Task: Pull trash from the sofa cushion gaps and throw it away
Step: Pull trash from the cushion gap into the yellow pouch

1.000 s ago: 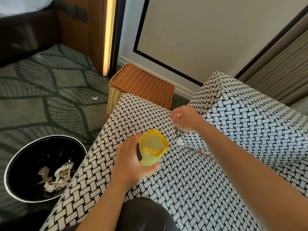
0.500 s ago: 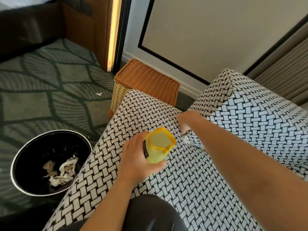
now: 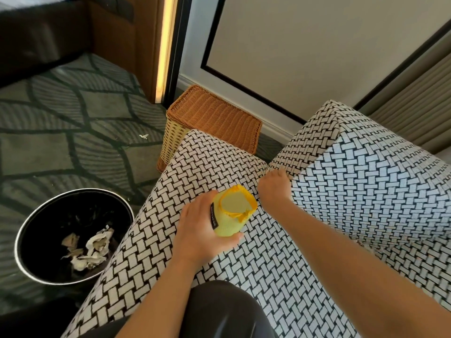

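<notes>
Trash next: my right hand has dropped into the sofa gap mid-frame, grip hidden, while my left hand clamps a yellow cup.

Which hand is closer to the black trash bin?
Left. The left hand, holding a yellow cup, is right of the trash bin; the right hand is farther, at the cushion gap.

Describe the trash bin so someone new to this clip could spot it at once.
Start at the black-and-white woven-pattern sofa; the patterned carpet lies to its left. The trash bin stands there. Unlike the square wicker basket by the wall, it is round and black with a silver rim and crumpled paper inside.
</notes>
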Demonstrator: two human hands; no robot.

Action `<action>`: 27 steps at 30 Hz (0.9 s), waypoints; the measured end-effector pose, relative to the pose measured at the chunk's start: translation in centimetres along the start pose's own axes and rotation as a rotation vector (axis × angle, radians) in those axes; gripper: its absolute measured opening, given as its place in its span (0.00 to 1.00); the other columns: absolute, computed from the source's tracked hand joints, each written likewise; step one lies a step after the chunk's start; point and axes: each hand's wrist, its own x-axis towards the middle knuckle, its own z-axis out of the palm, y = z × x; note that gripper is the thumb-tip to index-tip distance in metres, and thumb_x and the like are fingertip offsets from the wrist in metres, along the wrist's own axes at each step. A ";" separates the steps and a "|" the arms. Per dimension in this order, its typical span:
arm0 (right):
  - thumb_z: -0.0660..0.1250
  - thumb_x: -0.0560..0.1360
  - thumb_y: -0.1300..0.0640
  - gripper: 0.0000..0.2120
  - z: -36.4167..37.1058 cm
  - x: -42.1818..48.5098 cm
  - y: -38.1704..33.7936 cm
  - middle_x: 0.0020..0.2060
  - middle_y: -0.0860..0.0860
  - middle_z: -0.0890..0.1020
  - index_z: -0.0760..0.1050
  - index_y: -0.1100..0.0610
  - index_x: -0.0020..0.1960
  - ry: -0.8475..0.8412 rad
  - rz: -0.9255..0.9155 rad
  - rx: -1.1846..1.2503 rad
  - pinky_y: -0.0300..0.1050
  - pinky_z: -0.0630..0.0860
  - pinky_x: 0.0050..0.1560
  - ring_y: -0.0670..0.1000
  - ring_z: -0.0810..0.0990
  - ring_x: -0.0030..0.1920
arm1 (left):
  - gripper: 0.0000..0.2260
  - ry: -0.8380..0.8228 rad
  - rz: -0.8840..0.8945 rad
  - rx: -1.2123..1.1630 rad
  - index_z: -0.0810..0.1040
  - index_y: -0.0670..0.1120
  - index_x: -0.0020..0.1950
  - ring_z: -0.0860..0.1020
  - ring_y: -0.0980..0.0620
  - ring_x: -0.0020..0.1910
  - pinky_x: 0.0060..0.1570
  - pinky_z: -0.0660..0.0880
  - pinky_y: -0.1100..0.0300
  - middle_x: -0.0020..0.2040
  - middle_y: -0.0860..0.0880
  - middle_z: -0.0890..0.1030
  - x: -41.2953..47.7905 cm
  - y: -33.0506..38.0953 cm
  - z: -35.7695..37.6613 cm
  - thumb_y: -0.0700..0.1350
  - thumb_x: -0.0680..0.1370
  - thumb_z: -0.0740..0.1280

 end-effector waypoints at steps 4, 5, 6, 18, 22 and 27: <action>0.64 0.74 0.51 0.18 -0.6 0.8 -0.4 0.58 0.57 0.77 0.73 0.59 0.60 -0.085 0.046 0.023 0.54 0.61 0.65 0.58 0.71 0.61 | 0.34 0.002 -0.009 -0.010 0.68 0.52 0.62 0.69 0.60 0.56 0.64 0.60 0.59 0.55 0.59 0.72 0.0 0.1 0.0 0.63 0.60 0.71; 0.64 0.74 0.50 0.19 -0.8 1.0 -0.4 0.60 0.58 0.76 0.72 0.59 0.61 -0.101 0.047 0.021 0.55 0.58 0.67 0.59 0.69 0.63 | 0.35 0.006 -0.009 -0.006 0.68 0.52 0.62 0.69 0.60 0.57 0.65 0.61 0.58 0.56 0.59 0.72 0.0 0.1 0.0 0.63 0.60 0.71; 0.64 0.74 0.50 0.19 -0.9 0.9 -0.4 0.61 0.58 0.75 0.72 0.59 0.61 -0.102 0.047 0.022 0.56 0.57 0.68 0.59 0.69 0.64 | 0.35 0.007 -0.009 0.000 0.68 0.51 0.62 0.69 0.60 0.57 0.65 0.62 0.57 0.56 0.59 0.72 0.0 0.2 0.0 0.63 0.60 0.71; 0.72 0.66 0.65 0.07 4.5 -6.2 -1.0 0.28 0.50 0.75 0.75 0.58 0.34 0.706 0.073 0.750 0.38 0.68 0.29 0.48 0.71 0.29 | 0.36 -0.004 -0.054 0.056 0.66 0.54 0.64 0.67 0.59 0.58 0.66 0.63 0.51 0.58 0.58 0.71 -0.1 0.4 0.3 0.62 0.60 0.73; 0.64 0.76 0.58 0.11 6.6 -8.9 -2.5 0.28 0.47 0.72 0.71 0.57 0.36 0.440 0.202 1.355 0.31 0.61 0.26 0.44 0.66 0.25 | 0.37 -0.001 -0.070 0.067 0.65 0.54 0.65 0.65 0.60 0.58 0.67 0.60 0.55 0.59 0.59 0.70 -0.1 0.5 0.4 0.59 0.60 0.75; 0.57 0.79 0.50 0.16 5.4 -8.4 -3.0 0.25 0.46 0.68 0.65 0.53 0.33 0.196 0.347 1.476 0.37 0.62 0.25 0.45 0.65 0.24 | 0.36 -0.049 -0.125 0.075 0.65 0.54 0.64 0.66 0.58 0.57 0.67 0.62 0.51 0.58 0.58 0.71 0.1 1.1 0.1 0.58 0.60 0.76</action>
